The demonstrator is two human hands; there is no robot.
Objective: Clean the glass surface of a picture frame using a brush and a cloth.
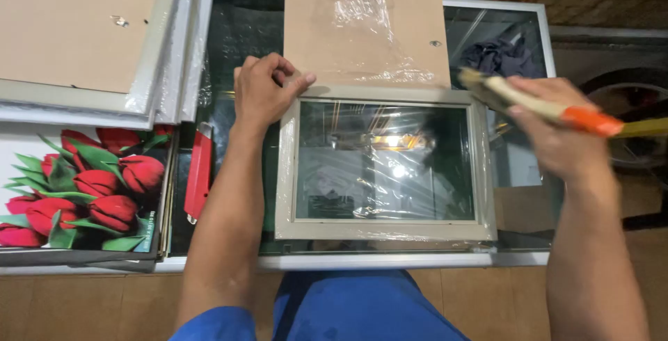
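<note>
Frame: one pale picture frame [385, 162], glass, plastic-wrapped | left hand [263, 89] pinching its top-left corner | right hand [557, 129] gripping one paintbrush [539, 105] above its right edge | one red cutter [198, 172] left

On my bench [348, 262], a red utility knife [199, 172] lies left of centre, just beside a tulip print [76, 191]. A stack of frames lying face down [83, 35] fills the far-left corner. Dark cloth [497, 57] shows beneath the glass top, far right.
</note>
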